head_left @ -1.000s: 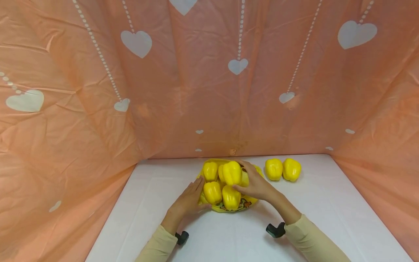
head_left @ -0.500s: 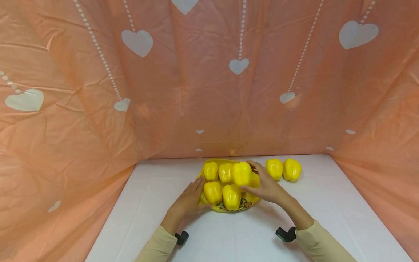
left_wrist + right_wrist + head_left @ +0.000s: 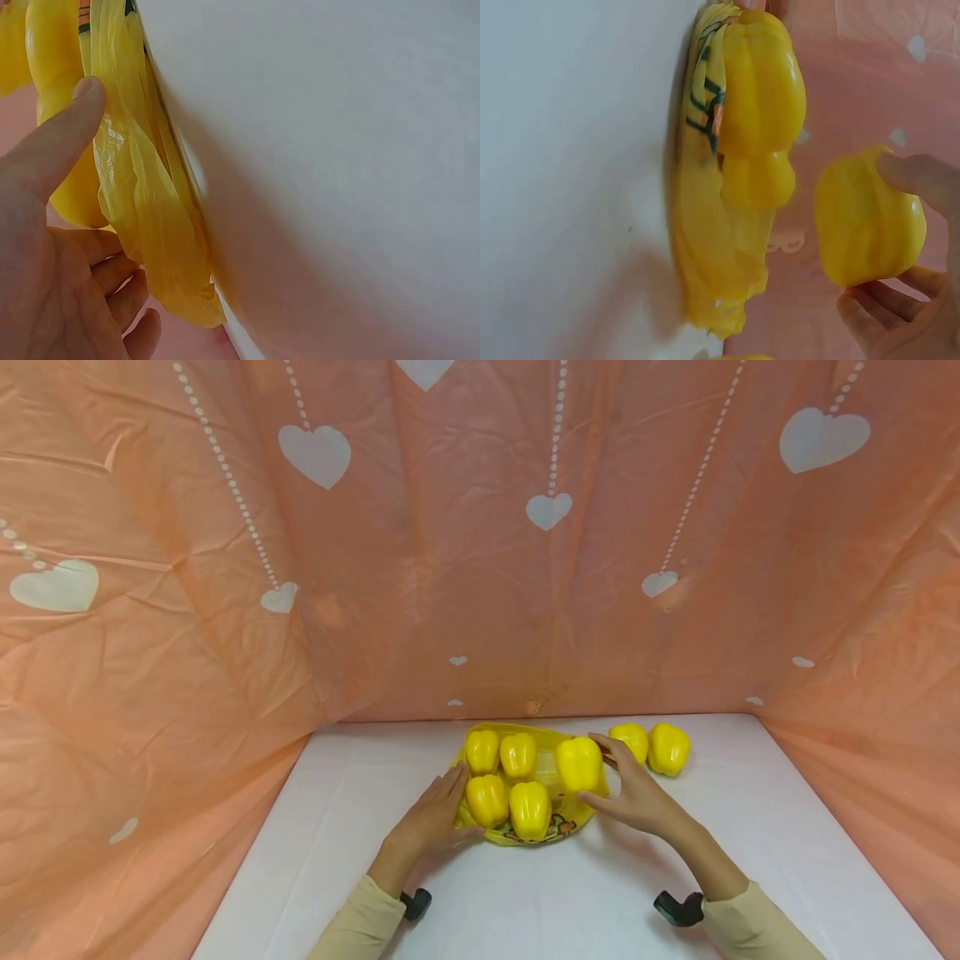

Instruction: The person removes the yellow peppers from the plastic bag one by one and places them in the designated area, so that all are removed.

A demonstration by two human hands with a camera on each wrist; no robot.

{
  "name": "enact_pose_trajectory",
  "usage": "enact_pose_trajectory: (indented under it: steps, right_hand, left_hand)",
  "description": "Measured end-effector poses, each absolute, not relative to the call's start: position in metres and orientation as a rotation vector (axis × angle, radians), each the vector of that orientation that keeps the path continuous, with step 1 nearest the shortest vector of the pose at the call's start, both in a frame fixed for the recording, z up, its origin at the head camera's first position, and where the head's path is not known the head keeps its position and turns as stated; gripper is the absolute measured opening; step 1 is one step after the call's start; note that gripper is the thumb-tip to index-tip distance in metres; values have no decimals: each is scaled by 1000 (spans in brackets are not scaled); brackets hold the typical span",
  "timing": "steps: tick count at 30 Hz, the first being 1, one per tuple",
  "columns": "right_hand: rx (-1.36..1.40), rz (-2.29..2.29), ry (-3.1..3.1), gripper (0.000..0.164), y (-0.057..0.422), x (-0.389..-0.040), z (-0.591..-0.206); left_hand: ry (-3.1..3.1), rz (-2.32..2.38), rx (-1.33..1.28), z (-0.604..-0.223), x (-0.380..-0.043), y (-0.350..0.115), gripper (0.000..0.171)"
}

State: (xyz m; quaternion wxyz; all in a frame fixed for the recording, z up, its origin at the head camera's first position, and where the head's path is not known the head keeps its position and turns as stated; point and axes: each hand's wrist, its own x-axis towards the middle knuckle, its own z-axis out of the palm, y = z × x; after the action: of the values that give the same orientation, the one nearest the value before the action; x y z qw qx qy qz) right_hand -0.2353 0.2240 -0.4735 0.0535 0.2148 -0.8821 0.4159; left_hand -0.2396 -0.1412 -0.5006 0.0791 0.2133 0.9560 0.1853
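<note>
My right hand (image 3: pixel 636 793) grips a yellow bell pepper (image 3: pixel 579 765) between thumb and fingers, above the right end of a yellow plastic bag (image 3: pixel 581 814). In the right wrist view this pepper (image 3: pixel 870 221) is held apart from the bag. Several more yellow bell peppers lie on the flattened bag in two rows; one is the front right pepper (image 3: pixel 530 811). My left hand (image 3: pixel 429 814) rests along the bag's left edge, fingers extended beside the back left pepper (image 3: pixel 482 752). In the left wrist view, its thumb (image 3: pixel 71 127) touches the crinkled bag (image 3: pixel 142 195) by a pepper.
Two more yellow peppers stand at the back right of the white table (image 3: pixel 510 902): the far right pepper (image 3: pixel 668 749) and its neighbour (image 3: pixel 630 740), partly hidden by the right hand. A peach curtain (image 3: pixel 420 568) with white hearts encloses the back and sides.
My right hand has moved rightward with its pepper, from over the back middle pepper to the bag's right end. The left hand and the other peppers have stayed put.
</note>
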Motion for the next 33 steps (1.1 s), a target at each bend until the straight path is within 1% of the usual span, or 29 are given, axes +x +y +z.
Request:
enact_pose_trajectory:
  steps: [7,18,33]
  right_hand:
    - [630,1219,-2660,93,241,-230,-481]
    - [591,1271,-2660,90,263,-222,-492]
    - [488,1252,-2726,92,285,-213,-509]
  left_hand:
    - [2866,549,643,-500,-240,-141,110]
    - [2854,546,639,-501,-241,-142,111]
    - [2855,529,637,-502,-243,-142,110]
